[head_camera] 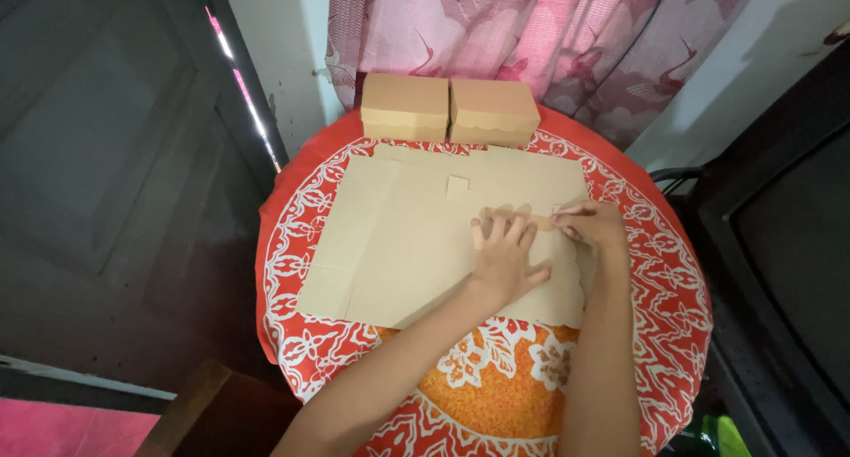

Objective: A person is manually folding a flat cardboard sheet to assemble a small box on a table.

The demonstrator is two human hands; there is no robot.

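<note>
We press our left hand open-palmed on the flat cardboard blank, centre of table, long axis 9-to-3. Right hand pinches a flap at approx. 3 o'clock. Two finished boxes at 12.

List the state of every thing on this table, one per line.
Flat cardboard sheet: unfolded, lying flat on the round table.
Left box: folded, lid closed.
Right box: folded, lid closed, touching the left box.
Left hand: palm down on the sheet.
Right hand: fingers pressing a flap.
</note>
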